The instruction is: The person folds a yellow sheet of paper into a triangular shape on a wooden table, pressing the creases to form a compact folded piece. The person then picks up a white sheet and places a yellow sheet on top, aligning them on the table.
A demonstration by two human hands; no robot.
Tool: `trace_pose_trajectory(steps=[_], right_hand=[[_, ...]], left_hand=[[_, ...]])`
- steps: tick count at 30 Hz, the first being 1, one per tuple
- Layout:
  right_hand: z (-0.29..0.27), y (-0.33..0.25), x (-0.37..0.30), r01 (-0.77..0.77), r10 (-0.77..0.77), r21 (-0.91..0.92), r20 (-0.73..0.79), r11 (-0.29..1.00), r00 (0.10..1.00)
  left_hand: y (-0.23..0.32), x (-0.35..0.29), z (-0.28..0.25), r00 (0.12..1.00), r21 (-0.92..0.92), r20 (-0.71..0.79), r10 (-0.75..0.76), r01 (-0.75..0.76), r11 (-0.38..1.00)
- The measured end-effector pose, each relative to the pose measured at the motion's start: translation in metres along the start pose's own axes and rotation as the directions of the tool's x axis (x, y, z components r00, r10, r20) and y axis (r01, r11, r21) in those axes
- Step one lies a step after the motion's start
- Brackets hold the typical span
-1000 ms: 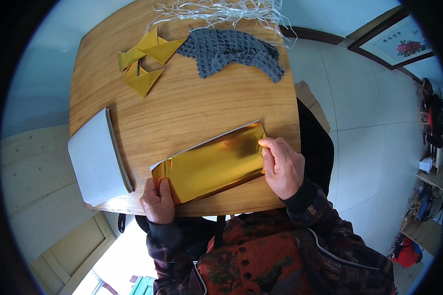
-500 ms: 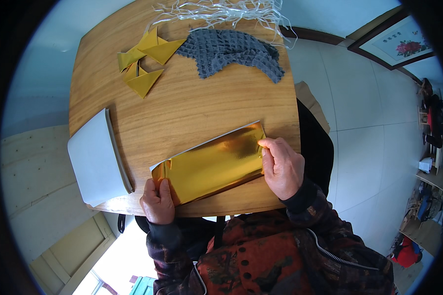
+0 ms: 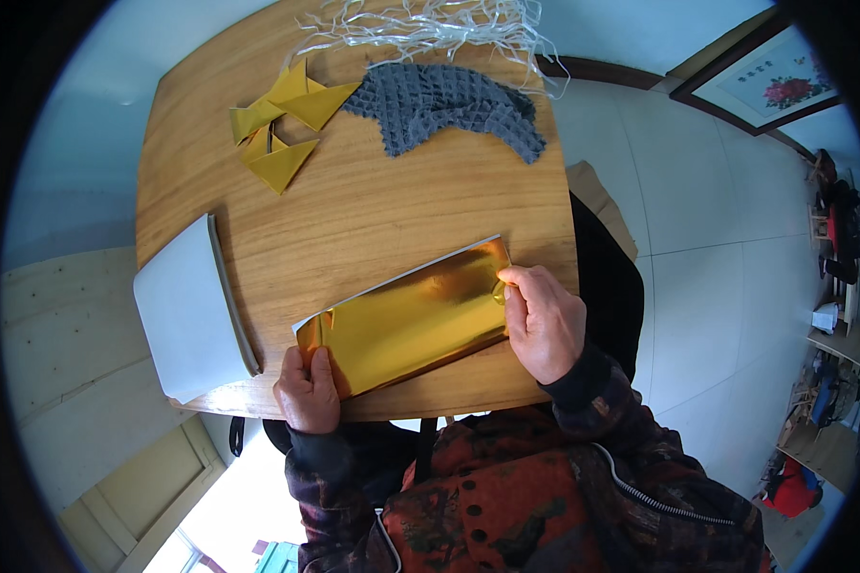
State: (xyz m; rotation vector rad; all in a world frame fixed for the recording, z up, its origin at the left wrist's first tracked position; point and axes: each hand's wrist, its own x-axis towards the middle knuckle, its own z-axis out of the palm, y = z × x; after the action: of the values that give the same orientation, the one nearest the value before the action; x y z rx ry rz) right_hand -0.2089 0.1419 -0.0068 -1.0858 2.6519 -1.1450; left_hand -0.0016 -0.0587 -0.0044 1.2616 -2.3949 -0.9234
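A shiny gold foil sheet, folded into a long strip with a thin white edge along its far side, lies tilted at the table's near edge. My left hand pinches its lower left end between thumb and fingers. At the other end, my right hand grips the right edge, thumb and forefinger pressed together on the foil. A small crease shows by the left end, and the foil puckers at my right fingertips. What lies under the strip is hidden.
On the wooden table a stack of white-backed sheets sits at left. Folded gold paper pieces, a grey waffle-textured cloth and tangled clear plastic strips lie at the far side. Tiled floor extends to the right.
Both hands keep their hold on the foil strip. The right hand has shifted very slightly left along with the view; little else differs.
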Motion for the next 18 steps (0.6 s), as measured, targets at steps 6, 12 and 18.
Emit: trace_pose_trajectory(steps=[6,12,18], right_hand=[[0.0001,0.0001,-0.0005,-0.012,0.012,0.007,0.000,1.000,1.000],[0.0012,0.0005,-0.0006,-0.009,0.010,0.033,-0.018,0.999,1.000],[0.0014,0.0010,0.0001,-0.002,0.003,0.038,-0.018,0.999,1.000]], left_hand=[[0.0013,0.0003,-0.0004,1.000,0.016,0.003,-0.008,0.008,1.000],[0.0004,0.0005,-0.0012,1.000,0.030,0.019,-0.018,0.017,0.999],[0.0012,0.0004,-0.0002,0.999,0.007,0.016,-0.037,0.037,0.999]])
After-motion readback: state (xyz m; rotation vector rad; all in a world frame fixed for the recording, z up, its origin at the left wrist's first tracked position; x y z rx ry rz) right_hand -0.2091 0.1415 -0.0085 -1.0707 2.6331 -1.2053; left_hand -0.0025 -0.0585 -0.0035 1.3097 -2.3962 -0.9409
